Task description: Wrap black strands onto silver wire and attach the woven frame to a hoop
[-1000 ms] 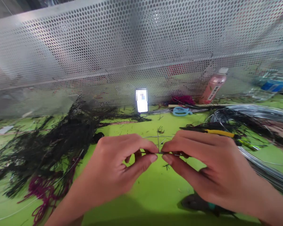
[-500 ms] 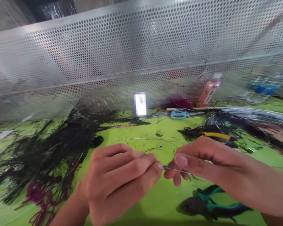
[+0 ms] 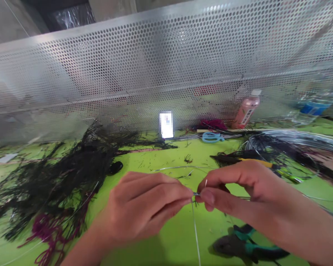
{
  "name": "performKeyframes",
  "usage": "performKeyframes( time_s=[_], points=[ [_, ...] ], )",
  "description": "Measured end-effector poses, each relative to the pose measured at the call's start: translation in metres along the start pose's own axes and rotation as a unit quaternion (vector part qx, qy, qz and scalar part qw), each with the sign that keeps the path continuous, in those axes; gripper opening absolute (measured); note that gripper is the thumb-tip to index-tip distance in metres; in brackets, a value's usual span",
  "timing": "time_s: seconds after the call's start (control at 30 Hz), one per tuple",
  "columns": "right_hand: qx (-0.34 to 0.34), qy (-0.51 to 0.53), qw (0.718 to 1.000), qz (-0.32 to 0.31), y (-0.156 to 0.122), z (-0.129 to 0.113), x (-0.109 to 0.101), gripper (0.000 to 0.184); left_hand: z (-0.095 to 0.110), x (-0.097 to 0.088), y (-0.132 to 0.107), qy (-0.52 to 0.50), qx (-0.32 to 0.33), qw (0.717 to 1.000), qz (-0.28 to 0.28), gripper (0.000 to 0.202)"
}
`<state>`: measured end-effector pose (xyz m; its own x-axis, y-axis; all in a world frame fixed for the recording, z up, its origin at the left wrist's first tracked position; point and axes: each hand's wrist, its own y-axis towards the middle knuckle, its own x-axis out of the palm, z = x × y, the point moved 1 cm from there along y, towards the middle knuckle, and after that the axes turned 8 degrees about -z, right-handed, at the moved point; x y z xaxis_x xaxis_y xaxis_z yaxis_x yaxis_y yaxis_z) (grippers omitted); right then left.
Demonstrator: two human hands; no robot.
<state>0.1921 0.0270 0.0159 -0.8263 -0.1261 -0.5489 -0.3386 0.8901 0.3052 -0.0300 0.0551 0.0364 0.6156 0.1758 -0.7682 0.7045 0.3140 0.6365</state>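
Centrally, left hand point(image 3: 144, 210) and right hand point(image 3: 238, 192) pinching wire point(image 3: 194, 221), pliers point(image 3: 246, 248) beside, bare table point(image 3: 166, 242) beneath.

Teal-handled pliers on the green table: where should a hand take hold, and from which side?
Probably the teal handles, from the right and above: the pliers lie flat, grey head pointing left, handles trailing right, close to the right hand.
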Motion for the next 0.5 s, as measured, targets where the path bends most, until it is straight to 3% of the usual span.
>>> performKeyframes(
  time_s=[0.13,0.27,0.4,0.5],
  points=[
    [0.013,-0.031,0.999,0.028,-0.006,0.004,0.006,0.015,0.001,0.001,-0.002,-0.026,-0.019,0.999,-0.001,0.004],
    [-0.038,-0.053,0.997,0.041,-0.003,-0.002,0.004,0.013,0.002,0.002,-0.002,-0.015,-0.014,1.000,-0.019,0.007],
    [-0.062,-0.055,0.997,0.003,0.005,-0.012,0.000,0.021,0.002,0.003,0.000,-0.018,-0.019,0.999,-0.026,0.007],
    [-0.035,-0.021,0.999,-0.024,0.008,-0.014,0.000,0.024,0.001,0.002,0.000,-0.028,-0.024,0.999,-0.029,0.008]
  ],
)
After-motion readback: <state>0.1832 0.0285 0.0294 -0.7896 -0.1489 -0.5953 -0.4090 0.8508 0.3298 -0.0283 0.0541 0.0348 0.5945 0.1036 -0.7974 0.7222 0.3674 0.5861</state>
